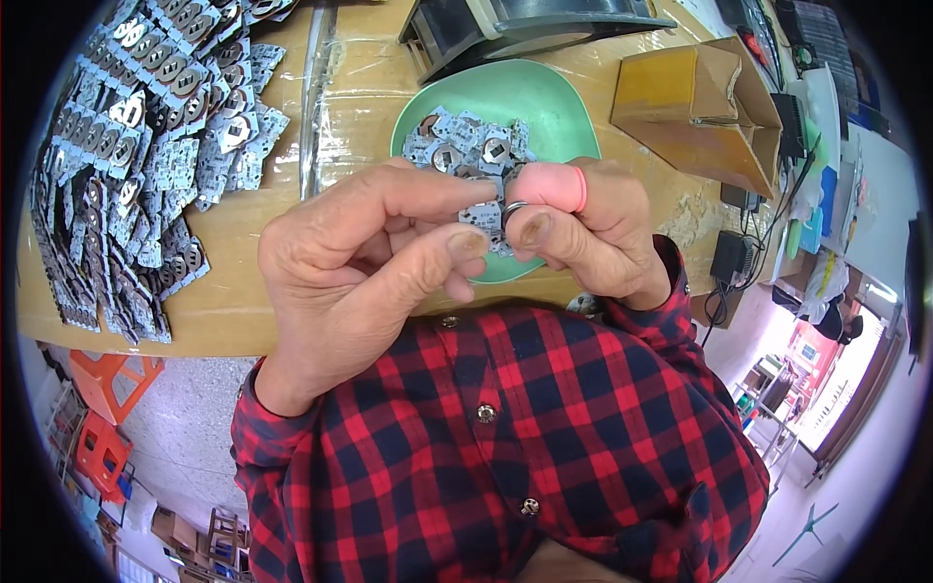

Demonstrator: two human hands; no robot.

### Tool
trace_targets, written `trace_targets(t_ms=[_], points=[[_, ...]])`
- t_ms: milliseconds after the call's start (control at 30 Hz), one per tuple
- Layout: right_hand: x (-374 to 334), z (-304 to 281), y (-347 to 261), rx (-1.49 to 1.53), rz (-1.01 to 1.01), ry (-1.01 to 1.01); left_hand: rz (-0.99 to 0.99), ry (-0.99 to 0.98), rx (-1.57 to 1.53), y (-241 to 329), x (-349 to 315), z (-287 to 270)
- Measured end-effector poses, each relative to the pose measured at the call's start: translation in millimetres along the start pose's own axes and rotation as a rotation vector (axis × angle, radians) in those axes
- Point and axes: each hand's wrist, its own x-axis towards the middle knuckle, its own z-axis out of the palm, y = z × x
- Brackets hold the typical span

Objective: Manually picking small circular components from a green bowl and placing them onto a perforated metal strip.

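My right hand has a pink finger cot on its index finger. Its thumb and index finger pinch a small pale circuit board by a round metal part at the board's edge. My left hand is beside it, thumb and index finger apart around the board's left side; whether they touch it is unclear. Beneath both hands stands a green plastic bowl. A heap of small circuit boards with round metal battery holders lies in it, partly hidden by my fingers.
Stacked panels of similar circuit boards cover the table's left side. A black plastic bin lies behind the bowl. An opened cardboard box stands at the right, near black power adapters with cables. Orange stools are on the floor at left.
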Motion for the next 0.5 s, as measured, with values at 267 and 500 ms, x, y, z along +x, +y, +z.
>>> trace_targets(t_ms=[267,500], points=[[2.0,5.3,12.3,-0.180,-0.178,0.025,0.016,-0.013,0.055,-3.0,2.4,2.2],[-0.9,7.3,-5.5,0.240,0.192,0.030,0.098,-0.063,0.053,-3.1,4.3,0.7]])
